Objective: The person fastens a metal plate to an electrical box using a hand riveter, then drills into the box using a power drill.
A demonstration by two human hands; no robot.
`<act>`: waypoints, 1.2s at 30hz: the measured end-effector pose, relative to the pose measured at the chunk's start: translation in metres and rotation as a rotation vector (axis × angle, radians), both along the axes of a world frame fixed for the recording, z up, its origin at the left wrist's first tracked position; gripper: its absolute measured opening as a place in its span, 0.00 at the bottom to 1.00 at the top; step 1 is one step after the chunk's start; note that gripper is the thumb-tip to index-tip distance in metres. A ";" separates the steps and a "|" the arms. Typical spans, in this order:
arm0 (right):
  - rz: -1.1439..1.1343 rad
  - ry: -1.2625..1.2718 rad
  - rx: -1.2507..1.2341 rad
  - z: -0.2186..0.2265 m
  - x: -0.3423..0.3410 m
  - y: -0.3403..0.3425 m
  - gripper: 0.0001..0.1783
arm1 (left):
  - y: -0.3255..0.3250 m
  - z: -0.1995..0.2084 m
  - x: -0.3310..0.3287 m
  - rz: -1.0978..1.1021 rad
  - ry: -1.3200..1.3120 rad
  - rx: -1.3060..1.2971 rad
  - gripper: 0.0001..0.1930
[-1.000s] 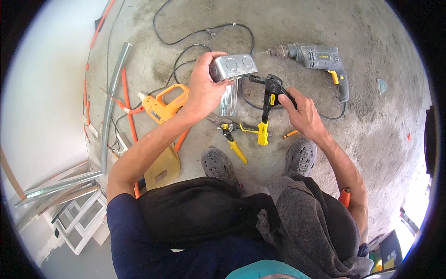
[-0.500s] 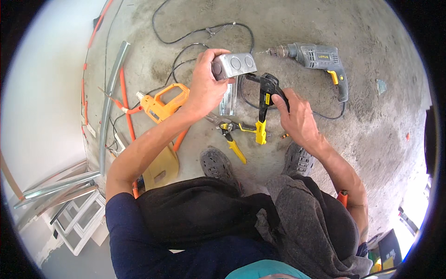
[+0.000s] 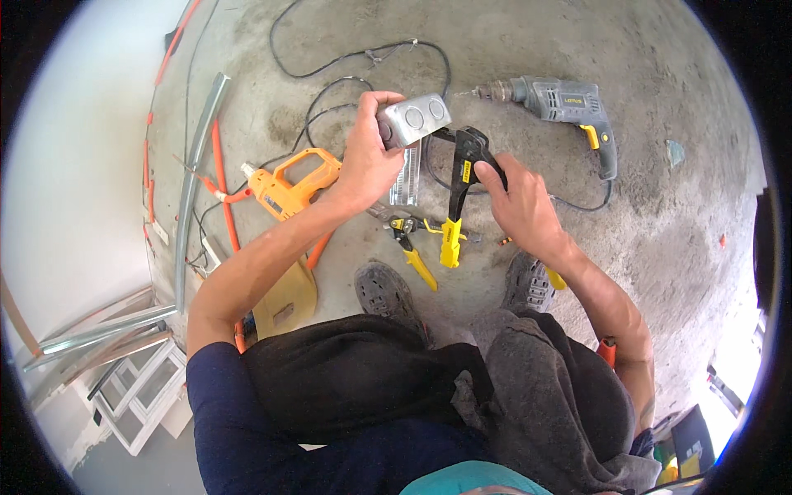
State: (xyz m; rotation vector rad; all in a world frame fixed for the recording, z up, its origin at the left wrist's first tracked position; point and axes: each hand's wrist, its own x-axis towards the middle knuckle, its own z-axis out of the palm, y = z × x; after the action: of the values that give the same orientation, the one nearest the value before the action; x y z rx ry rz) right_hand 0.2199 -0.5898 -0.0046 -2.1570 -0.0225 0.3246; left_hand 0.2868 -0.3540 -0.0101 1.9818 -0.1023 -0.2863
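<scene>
My left hand grips a grey metal junction box with round knockouts, held up over the concrete floor. My right hand holds black pliers with yellow-tipped handles; their jaws meet the right end of the box. The handles hang down toward my shoes. Below the box, a second metal piece lies on the floor.
A grey corded drill lies at the upper right, an orange power tool at the left. Yellow-handled snips lie by my shoes. Black cables, orange conduit and metal channels run along the left. Window frames lean at lower left.
My right hand has brought the pliers up and leftward until their jaws meet the box. The left hand has turned the box slightly.
</scene>
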 end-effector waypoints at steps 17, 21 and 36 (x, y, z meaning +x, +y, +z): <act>0.040 -0.081 -0.110 -0.006 -0.005 0.010 0.16 | 0.008 -0.011 0.005 0.063 0.164 -0.182 0.25; 0.091 -0.083 -0.218 0.007 0.002 0.012 0.17 | 0.014 -0.010 0.009 0.032 0.108 -0.134 0.25; 0.179 0.062 -0.152 0.020 0.033 0.032 0.18 | 0.011 0.020 0.025 -0.045 -0.049 -0.050 0.27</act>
State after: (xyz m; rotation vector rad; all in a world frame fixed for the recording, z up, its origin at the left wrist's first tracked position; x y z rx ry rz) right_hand 0.2527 -0.5577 0.0158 -2.2996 -0.1610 0.5108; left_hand 0.3121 -0.3426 0.0103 1.9390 -0.1838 -0.2615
